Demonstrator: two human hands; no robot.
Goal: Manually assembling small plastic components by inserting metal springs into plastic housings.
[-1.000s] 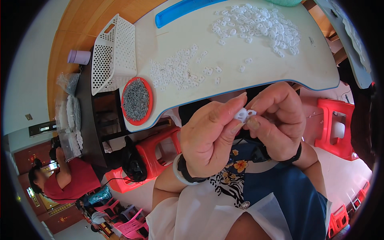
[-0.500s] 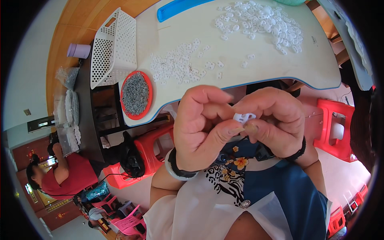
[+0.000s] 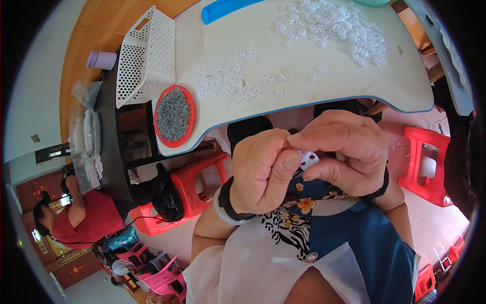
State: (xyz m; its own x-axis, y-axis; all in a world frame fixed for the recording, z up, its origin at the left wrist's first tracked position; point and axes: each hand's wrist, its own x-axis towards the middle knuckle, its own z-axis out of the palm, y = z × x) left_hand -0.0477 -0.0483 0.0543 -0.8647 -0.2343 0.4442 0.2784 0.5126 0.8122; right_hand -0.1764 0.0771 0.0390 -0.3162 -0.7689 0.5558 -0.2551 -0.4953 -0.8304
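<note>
A small white plastic piece with dark holes (image 3: pixel 309 160) sits between my two hands, above my lap and off the table's near edge. My left hand (image 3: pixel 264 169) pinches its left side between thumb and bent fingers. Around its right side curls my right hand (image 3: pixel 352 149), index finger over the top and thumb below. The fingers partly cover the piece. On the white table (image 3: pixel 223 35) lie a loose spread of similar white pieces (image 3: pixel 223 76) and a bigger heap of white plastic parts (image 3: pixel 344 30). A red dish (image 3: pixel 191 121) holds many small grey screw-like parts (image 3: pixel 173 116).
A white perforated basket (image 3: pixel 147 61) stands at the table's left, near a lilac cup (image 3: pixel 101 60). A blue tray (image 3: pixel 228 10) lies at the far edge. Red stools (image 3: pixel 205 175) flank me, one with a black bag (image 3: pixel 167 197). A person in red (image 3: pixel 88 220) is at far left.
My left fingers have closed in tighter, and the white piece has turned so its holes show. My right index finger has come across above it. The view has shifted slightly.
</note>
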